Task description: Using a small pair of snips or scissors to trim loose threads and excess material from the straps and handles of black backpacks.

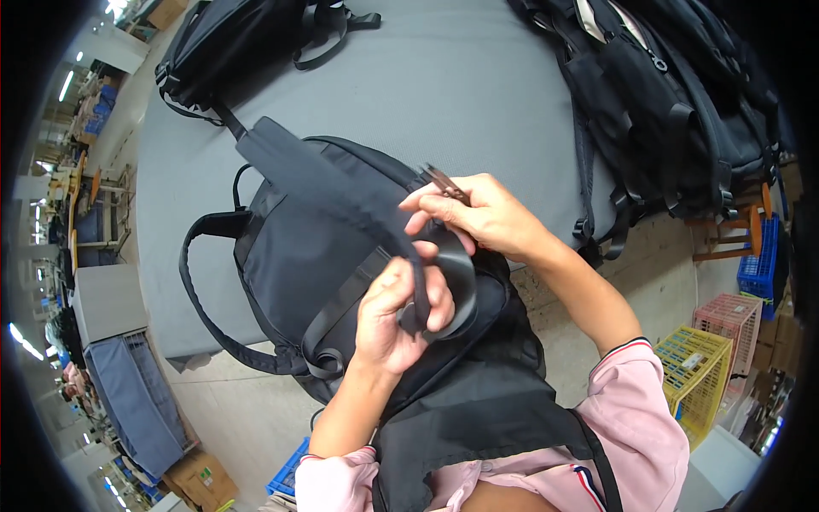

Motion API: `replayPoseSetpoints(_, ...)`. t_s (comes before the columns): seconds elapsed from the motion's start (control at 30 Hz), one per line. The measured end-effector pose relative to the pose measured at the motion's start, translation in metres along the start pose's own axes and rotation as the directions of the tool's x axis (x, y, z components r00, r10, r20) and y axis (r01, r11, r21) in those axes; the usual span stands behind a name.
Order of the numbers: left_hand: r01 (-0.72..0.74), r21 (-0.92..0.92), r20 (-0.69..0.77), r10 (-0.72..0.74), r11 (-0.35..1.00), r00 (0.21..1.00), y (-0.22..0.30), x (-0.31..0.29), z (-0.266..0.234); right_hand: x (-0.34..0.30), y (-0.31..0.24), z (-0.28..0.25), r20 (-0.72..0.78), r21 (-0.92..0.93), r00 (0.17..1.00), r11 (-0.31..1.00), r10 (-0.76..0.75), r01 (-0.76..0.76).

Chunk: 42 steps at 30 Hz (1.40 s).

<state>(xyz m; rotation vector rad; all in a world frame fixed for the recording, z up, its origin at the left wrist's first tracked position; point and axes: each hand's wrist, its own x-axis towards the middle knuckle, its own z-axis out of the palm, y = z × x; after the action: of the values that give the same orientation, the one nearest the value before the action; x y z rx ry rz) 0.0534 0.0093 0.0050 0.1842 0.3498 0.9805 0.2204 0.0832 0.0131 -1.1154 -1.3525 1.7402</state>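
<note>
A black backpack (294,264) lies in front of me at the table's near edge, one padded shoulder strap (294,162) stretched toward the far left. My left hand (397,311) is closed round a black strap over the bag. Webbing (465,286) curves in a loop just beside those fingers. Slightly farther and to the right, my right hand (486,213) is closed on small dark brown thread snips (447,184), their tips pointing up and left. The right fingertips are close to the strap; whether they also pinch it I cannot tell. A rolled strap end (326,363) hangs at the bag's near left.
The bag rests on a grey-covered table (461,85). Another black bag (230,51) sits at the far left, and several black backpacks (640,111) are heaped at the right. Beyond the table's right side stand a yellow crate (698,367) and a pink crate (729,320).
</note>
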Motion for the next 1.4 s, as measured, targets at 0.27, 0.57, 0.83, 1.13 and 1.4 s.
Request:
replayPoseSetpoints(0.27,0.201,0.229,-0.018,-0.203,0.952,0.979,0.003,-0.002,-0.004,0.003,-0.007,-0.002,0.309,0.365,0.946,0.906,0.099,-0.214)
replayPoseSetpoints(0.57,-0.232,0.617,0.698,0.386,-0.752,0.603,0.003,0.007,0.005,0.009,-0.002,0.011,-0.033,0.097,0.975,0.97,-0.221,0.224)
replayPoseSetpoints(0.83,-0.258,0.951,0.174,0.394,0.171,0.903,0.016,0.01,-0.007,-0.002,0.02,0.004,-0.27,-0.112,0.929,0.966,-0.253,0.231)
replayPoseSetpoints(1.13,-0.257,0.932,0.154,0.36,0.257,0.92,0.014,0.011,-0.01,-0.041,-0.001,-0.02,0.029,-0.657,0.869,0.646,-0.493,0.389)
replayPoseSetpoints(1.4,-0.222,0.958,0.147,0.357,0.18,0.922,0.014,0.012,-0.007,-0.039,-0.001,-0.021,0.166,-0.735,0.798,0.467,-0.579,0.492)
